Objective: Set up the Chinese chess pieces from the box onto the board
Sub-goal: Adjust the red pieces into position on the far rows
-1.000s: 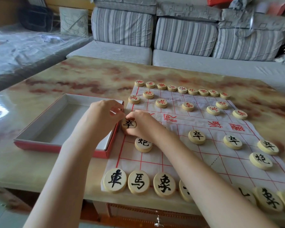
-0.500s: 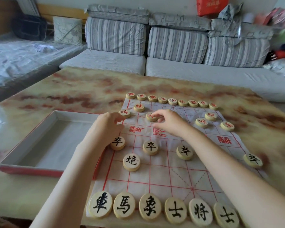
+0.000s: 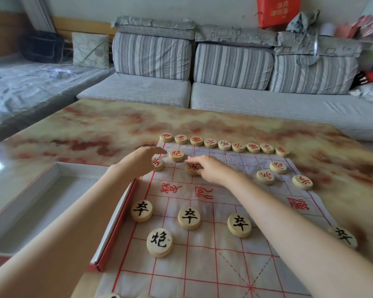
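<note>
Person, seen from own head camera: two forearms and hands only. Left hand (image 3: 141, 159), right hand (image 3: 211, 171). Both arms bare to the frame edge; no sleeves. Slender forearms; fingers (image 3: 193, 161) slim. Nails too blurred to tell.

Both bare forearms extend forward from the bottom edge and converge toward the middle of the view. Left hand (image 3: 138, 160) — palm down, wrist roughly straight, fingers stretched forward and loosely spread, thumb side toward the right hand; nothing gripped. Right hand (image 3: 209, 169) — palm down, angled leftward, fingers (image 3: 192, 161) extended and slightly curled at the tips, pointing toward the left hand; whether it pinches anything cannot be told. The two hands sit near each other, not touching. Right forearm crosses the view diagonally from the lower right corner.
</note>
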Demonstrator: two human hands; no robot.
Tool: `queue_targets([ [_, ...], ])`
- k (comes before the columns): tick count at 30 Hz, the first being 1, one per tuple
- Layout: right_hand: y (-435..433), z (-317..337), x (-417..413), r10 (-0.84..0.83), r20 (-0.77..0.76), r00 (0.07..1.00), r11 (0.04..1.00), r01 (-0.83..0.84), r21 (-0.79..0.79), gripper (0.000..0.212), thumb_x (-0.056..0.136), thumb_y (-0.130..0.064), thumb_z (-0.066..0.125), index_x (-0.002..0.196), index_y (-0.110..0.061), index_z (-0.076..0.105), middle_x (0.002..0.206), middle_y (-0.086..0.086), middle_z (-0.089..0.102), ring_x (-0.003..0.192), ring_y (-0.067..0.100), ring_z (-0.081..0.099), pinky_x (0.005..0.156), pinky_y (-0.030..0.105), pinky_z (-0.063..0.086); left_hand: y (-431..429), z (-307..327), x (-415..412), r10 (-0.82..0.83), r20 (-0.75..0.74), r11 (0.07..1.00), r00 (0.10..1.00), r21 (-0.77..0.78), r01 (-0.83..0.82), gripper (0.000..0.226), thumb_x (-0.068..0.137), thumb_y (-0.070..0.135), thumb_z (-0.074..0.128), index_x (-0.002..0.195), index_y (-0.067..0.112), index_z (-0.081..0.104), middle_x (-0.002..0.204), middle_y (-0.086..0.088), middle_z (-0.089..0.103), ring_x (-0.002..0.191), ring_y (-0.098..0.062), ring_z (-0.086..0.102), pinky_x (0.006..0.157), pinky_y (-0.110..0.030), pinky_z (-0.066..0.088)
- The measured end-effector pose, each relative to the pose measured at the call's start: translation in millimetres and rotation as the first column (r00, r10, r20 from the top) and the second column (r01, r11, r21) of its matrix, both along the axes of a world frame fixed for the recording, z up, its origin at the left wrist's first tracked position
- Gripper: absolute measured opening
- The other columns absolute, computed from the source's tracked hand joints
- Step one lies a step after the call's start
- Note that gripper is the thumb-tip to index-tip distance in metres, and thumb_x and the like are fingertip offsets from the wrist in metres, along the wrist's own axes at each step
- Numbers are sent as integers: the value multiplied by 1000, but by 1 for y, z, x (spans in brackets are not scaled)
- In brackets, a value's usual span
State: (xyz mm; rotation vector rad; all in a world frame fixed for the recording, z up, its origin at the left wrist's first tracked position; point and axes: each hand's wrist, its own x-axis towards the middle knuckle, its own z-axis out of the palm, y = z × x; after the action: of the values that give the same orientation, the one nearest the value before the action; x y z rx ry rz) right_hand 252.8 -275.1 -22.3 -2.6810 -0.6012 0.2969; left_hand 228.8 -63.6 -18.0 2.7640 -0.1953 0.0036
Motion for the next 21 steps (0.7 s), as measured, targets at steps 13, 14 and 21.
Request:
queue_targets([
  [13,17,-13,-8,-227,280,933,968,247,-39,65,82,-53,59,119,-2,47,122,13,54,109,30,55,74,33,40,-4,-17,13,171,142,980,975,76,-183,44,74,44,68,104,13,61,137,-2,46,108,-27,57,85,-34,46],
  [14,17,-12,-8,-230,282,931,969,247,-24,69,81,-55,58,121,-1,46,124,12,52,111,30,54,74,32,39,-4,-17,12,180,139,978,974,77,-192,48,72,48,69,105,15,61,138,0,46,108,-26,57,85,-33,45],
  [21,-3,-5,-5,-72,2,997,981,70,179,61,87,-19,61,143,-24,35,147,4,38,133,21,39,103,30,33,8,-7,11,45,-6,999,999,-1,-45,69,68,33,77,130,23,48,142,-1,42,123,-20,46,101,-33,37],
])
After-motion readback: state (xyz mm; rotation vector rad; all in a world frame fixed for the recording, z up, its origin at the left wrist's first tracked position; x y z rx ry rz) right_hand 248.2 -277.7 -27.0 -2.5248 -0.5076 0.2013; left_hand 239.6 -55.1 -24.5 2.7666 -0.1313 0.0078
